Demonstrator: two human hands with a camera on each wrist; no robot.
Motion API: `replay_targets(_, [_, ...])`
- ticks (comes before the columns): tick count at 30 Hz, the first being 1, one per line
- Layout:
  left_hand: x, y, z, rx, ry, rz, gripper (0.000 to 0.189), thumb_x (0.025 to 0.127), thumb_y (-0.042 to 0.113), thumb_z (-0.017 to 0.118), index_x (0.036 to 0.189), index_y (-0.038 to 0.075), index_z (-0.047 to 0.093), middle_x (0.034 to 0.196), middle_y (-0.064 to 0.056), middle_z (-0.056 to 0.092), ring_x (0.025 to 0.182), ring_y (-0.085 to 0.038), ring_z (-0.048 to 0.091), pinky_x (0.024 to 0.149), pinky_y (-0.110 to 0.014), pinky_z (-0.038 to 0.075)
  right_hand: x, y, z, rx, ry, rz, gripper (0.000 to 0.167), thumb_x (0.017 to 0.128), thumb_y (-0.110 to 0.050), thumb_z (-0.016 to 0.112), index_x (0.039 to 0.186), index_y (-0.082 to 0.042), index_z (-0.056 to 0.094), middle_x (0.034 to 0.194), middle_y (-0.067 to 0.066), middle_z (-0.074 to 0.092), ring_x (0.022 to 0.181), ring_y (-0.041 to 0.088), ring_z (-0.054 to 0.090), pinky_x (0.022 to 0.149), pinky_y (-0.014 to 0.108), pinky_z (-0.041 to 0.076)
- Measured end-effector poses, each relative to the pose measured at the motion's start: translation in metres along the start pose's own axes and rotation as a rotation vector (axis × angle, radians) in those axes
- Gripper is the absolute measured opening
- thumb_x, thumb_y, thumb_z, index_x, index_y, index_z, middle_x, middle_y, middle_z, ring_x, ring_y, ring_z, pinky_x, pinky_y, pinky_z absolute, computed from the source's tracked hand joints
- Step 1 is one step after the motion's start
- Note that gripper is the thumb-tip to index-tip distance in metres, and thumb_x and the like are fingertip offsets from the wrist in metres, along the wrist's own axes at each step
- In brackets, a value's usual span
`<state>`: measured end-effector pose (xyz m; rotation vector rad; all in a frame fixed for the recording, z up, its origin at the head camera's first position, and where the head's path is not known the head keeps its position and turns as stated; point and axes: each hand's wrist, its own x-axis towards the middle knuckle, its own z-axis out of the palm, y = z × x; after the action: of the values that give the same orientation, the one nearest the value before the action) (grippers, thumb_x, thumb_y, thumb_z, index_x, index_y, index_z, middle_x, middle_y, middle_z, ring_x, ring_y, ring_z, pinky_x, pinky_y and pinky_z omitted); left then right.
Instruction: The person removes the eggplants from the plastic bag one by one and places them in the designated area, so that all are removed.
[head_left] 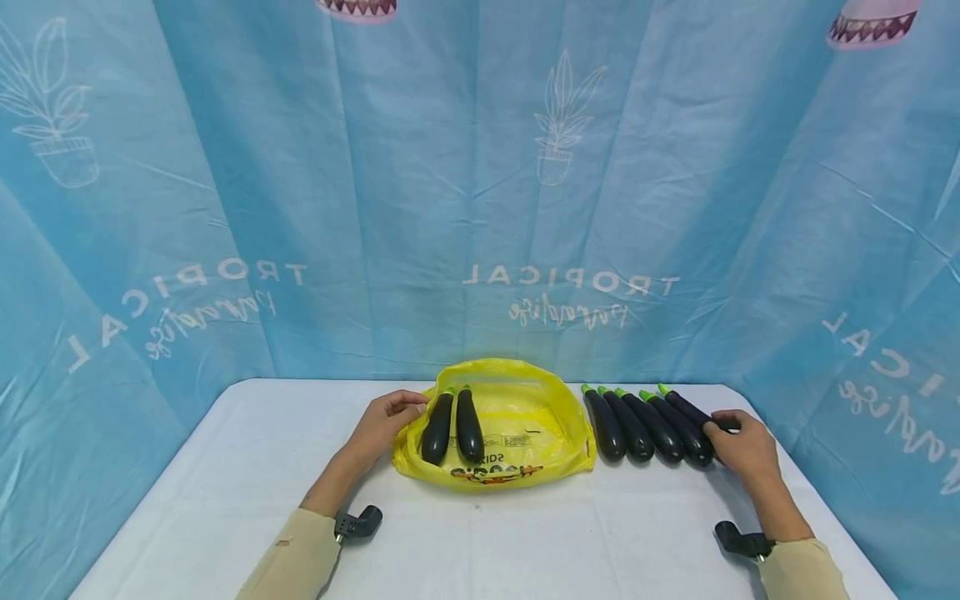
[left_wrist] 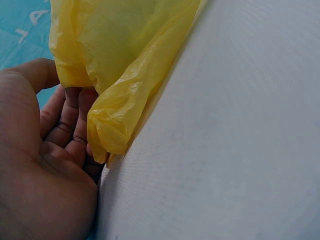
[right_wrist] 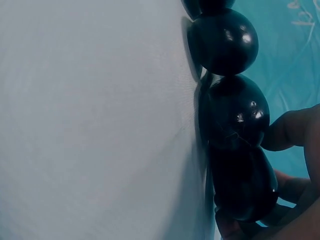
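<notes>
A yellow plastic bag (head_left: 558, 433) lies with its mouth spread wide in the middle of the table. Inside its left part, two dark eggplants (head_left: 469, 427) lie side by side, green stems pointing away. My left hand (head_left: 381, 427) holds the bag's left edge between thumb and fingers; in the left wrist view the yellow film (left_wrist: 117, 117) partly hides the fingertips. To the right of the bag, several more eggplants (head_left: 632, 432) form a slanting row. My right hand (head_left: 748, 450) grips the rightmost eggplant (head_left: 684, 407) near its thick end, which shows between the fingers in the right wrist view.
A white cloth covers the table (head_left: 540, 546). Blue printed curtains (head_left: 420, 208) hang behind it and at both sides. The row's nearest eggplant (head_left: 603, 429) lies close beside the bag's right edge. Each wrist wears a black camera (head_left: 360, 522).
</notes>
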<state>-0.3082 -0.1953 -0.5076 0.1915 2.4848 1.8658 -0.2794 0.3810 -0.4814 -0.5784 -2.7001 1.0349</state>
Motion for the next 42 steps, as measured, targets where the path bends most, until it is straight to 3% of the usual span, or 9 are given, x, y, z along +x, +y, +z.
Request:
replay_targets(9, [0.001, -0.001, 0.0, -0.007, -0.005, -0.004, 0.028, 0.105, 0.024, 0.068, 0.127, 0.009, 0.073, 0.116, -0.008, 0.074, 0.107, -0.019, 0.067, 0.091, -0.024, 0.053, -0.006, -0.005, -0.003, -0.058, 0.05, -0.085, 0.051, 0.101, -0.023, 0.058, 0.137, 0.013, 0.055, 0.135, 0.038, 0.055, 0.122, 0.054, 0.054, 0.097, 0.065, 0.049])
replay_targets(19, [0.0, 0.0, 0.0, -0.001, -0.009, -0.002, 0.028, 0.105, 0.025, 0.068, 0.127, 0.009, 0.073, 0.116, -0.007, 0.074, 0.107, -0.019, 0.066, 0.09, -0.024, 0.053, -0.027, -0.044, -0.004, -0.08, 0.12, -0.282, 0.045, 0.096, -0.017, 0.062, 0.131, 0.011, 0.061, 0.132, 0.034, 0.058, 0.123, 0.052, 0.053, 0.099, 0.067, 0.047])
replay_targets(25, [0.001, -0.001, 0.002, -0.001, -0.009, 0.0, 0.029, 0.105, 0.026, 0.068, 0.128, 0.009, 0.073, 0.118, -0.008, 0.074, 0.108, -0.019, 0.066, 0.091, -0.024, 0.053, -0.04, -0.06, -0.003, -0.059, 0.124, -0.341, 0.039, 0.098, -0.015, 0.063, 0.129, 0.009, 0.063, 0.13, 0.032, 0.058, 0.122, 0.05, 0.055, 0.098, 0.066, 0.046])
replay_targets(33, [0.0, 0.0, 0.003, 0.003, -0.003, 0.001, 0.029, 0.105, 0.026, 0.068, 0.127, 0.009, 0.073, 0.117, -0.008, 0.074, 0.107, -0.02, 0.066, 0.091, -0.023, 0.053, -0.055, -0.077, 0.003, -0.002, 0.122, -0.482, 0.033, 0.098, -0.012, 0.066, 0.126, 0.006, 0.067, 0.124, 0.028, 0.063, 0.115, 0.047, 0.061, 0.093, 0.064, 0.049])
replay_targets(42, [0.0, -0.001, 0.0, 0.01, -0.002, 0.0, 0.028, 0.105, 0.026, 0.068, 0.127, 0.009, 0.073, 0.119, -0.008, 0.074, 0.11, -0.02, 0.067, 0.093, -0.025, 0.053, -0.074, -0.099, 0.011, 0.034, 0.05, -0.543, 0.032, 0.099, -0.013, 0.067, 0.127, 0.002, 0.066, 0.126, 0.023, 0.063, 0.116, 0.041, 0.061, 0.097, 0.061, 0.049])
